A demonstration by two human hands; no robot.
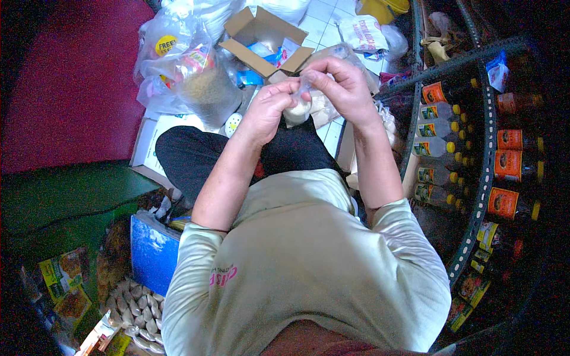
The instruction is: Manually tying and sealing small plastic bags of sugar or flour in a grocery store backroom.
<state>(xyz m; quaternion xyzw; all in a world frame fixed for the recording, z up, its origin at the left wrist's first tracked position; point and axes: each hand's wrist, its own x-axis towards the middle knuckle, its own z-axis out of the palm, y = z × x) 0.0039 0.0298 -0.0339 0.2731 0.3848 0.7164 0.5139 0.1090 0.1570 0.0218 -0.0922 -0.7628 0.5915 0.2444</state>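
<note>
Above my lap, my left hand (271,107) and my right hand (340,89) meet at the gathered neck of a small clear plastic bag (297,111) with whitish contents. The left fingers hold the neck from the left. Thumb and forefinger of the right hand pinch the plastic at the top. Just behind the hands lies another plastic bag of pale contents (322,109). An open cardboard box (267,31) with blue and white packets inside stands beyond them on the tiled floor.
Large clear bags (205,89), one with brownish grains, stand at the left. Metal shelving (478,200) with bottles (434,129) of clear and dark liquid runs along the right. A blue container (153,253) and many small filled bags (140,311) are at lower left.
</note>
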